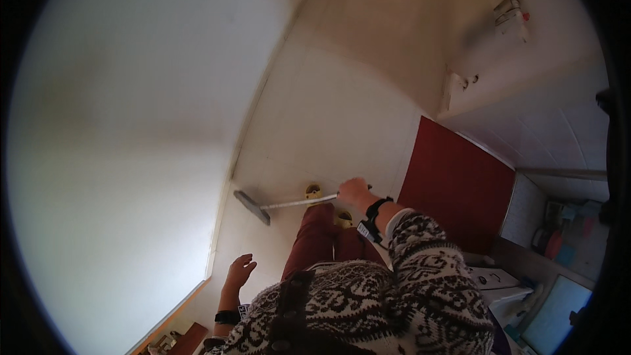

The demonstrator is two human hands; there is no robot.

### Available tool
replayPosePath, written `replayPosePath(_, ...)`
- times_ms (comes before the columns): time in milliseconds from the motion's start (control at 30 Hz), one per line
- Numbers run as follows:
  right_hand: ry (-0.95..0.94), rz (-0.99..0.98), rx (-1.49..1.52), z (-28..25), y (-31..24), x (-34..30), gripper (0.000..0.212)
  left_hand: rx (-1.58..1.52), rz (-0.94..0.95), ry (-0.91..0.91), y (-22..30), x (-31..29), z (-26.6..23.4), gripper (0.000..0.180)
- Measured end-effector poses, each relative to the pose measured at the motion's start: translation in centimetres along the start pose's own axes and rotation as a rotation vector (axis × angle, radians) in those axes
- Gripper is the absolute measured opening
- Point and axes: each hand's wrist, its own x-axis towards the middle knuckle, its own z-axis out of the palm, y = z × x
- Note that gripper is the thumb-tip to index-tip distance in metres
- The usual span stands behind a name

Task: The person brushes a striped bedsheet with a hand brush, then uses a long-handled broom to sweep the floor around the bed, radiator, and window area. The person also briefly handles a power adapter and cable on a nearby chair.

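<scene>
My right hand [353, 190] is closed around the upper end of a long white handle. This belongs to a floor-cleaning tool [292, 204] with a narrow grey bar-shaped head [252, 208]; I cannot tell whether it is a mop or a broom. The head rests on the pale floor to the left of my feet, near the wall. My left hand [240, 271] hangs free at my left side, fingers loosely apart, holding nothing. Both wrists wear black bands.
A pale wall [131, 125] runs along the left, meeting the floor [328, 112] at a skirting line. A dark red mat [453, 184] lies on the right. My feet are in yellow slippers [313, 192]. A white appliance-like box [493, 279] stands at the lower right.
</scene>
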Motion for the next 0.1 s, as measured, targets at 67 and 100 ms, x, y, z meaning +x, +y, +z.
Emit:
replayPosePath(67, -0.096, 0.048, -0.011, -0.4, -0.6, 2.2, 0.019, 0.004, 0.007, 0.028, 0.3, 2.8, -2.1, 0.044)
replayPosePath(100, -0.104, 0.041, -0.008, -0.4, -0.7, 3.1, 0.019, -0.041, 0.002, 0.048, 0.4, 4.0, -3.0, 0.044)
